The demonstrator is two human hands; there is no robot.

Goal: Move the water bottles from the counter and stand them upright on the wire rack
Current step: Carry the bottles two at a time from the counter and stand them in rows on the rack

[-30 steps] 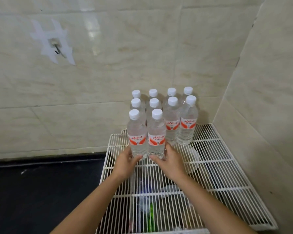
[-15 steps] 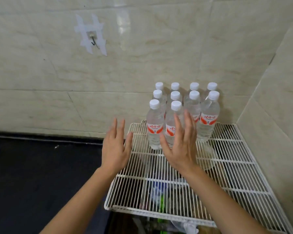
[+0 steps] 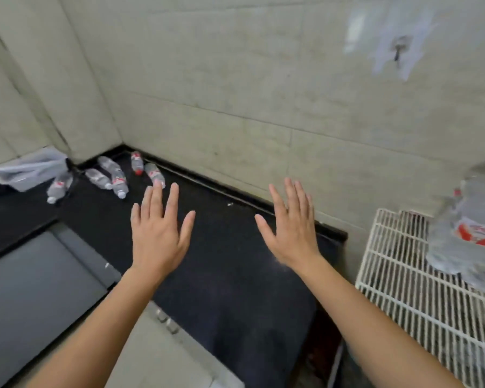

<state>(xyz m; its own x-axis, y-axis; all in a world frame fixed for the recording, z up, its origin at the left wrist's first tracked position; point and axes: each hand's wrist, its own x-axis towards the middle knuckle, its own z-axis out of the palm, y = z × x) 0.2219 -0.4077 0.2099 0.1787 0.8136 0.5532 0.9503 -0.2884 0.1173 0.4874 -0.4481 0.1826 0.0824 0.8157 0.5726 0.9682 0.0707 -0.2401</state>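
Head view: five water bottles (image 3: 115, 177) are lying on their sides at the far-left corner of the black counter (image 3: 235, 261), blurred bottles (image 3: 468, 233) are standing on the wire rack (image 3: 403, 289) right of the counter, and left hand (image 3: 158, 233) and right hand (image 3: 291, 233) are hovering above the counter, fingers spread, holding nothing.
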